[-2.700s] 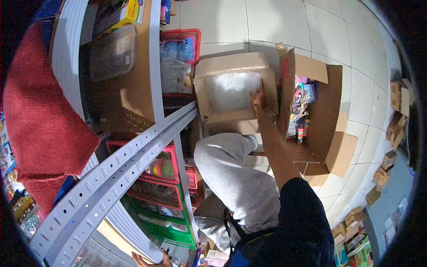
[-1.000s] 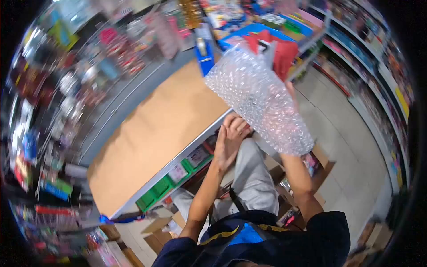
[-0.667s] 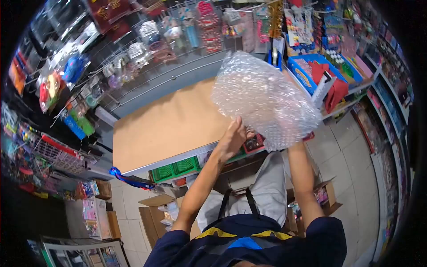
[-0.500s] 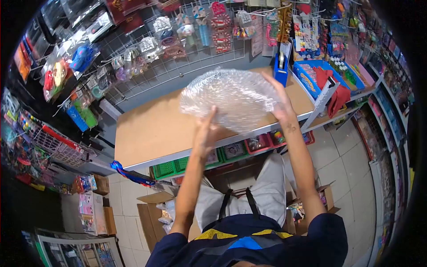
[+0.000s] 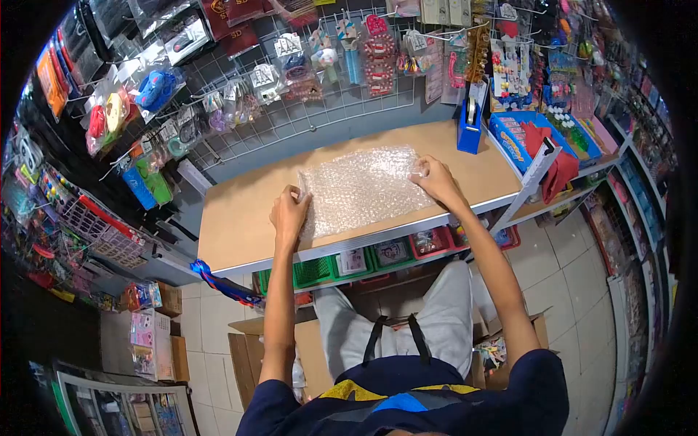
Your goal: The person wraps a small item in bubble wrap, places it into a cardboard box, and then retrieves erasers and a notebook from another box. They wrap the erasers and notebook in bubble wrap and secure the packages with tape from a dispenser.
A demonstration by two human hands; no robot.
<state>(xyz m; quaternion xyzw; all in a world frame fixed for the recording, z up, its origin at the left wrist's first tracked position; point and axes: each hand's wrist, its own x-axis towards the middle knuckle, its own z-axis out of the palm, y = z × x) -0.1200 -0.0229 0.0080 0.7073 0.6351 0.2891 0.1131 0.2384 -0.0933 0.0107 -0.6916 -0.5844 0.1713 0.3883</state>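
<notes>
A sheet of clear bubble wrap [image 5: 363, 189] lies spread on the brown shelf top [image 5: 240, 218] in front of me. My left hand [image 5: 289, 211] pinches its left edge between thumb and fingers. At the sheet's right edge, my right hand [image 5: 436, 180] grips the upper corner with curled fingers. The wrap looks nearly flat, its near edge close to the shelf's front rim. Nothing else lies under my hands that I can make out.
A blue tape dispenser [image 5: 469, 127] stands at the shelf's back right, beside a blue display box [image 5: 512, 149] and a red cloth [image 5: 558, 167]. Packaged goods hang on the wire grid [image 5: 334, 120] behind. Green baskets [image 5: 314, 270] sit below. An open carton [image 5: 243, 363] is on the floor.
The bubble wrap has come down from the air, where it was bunched and curved, and now lies spread on the shelf. Both hands have lowered with it, and the left has shifted leftward.
</notes>
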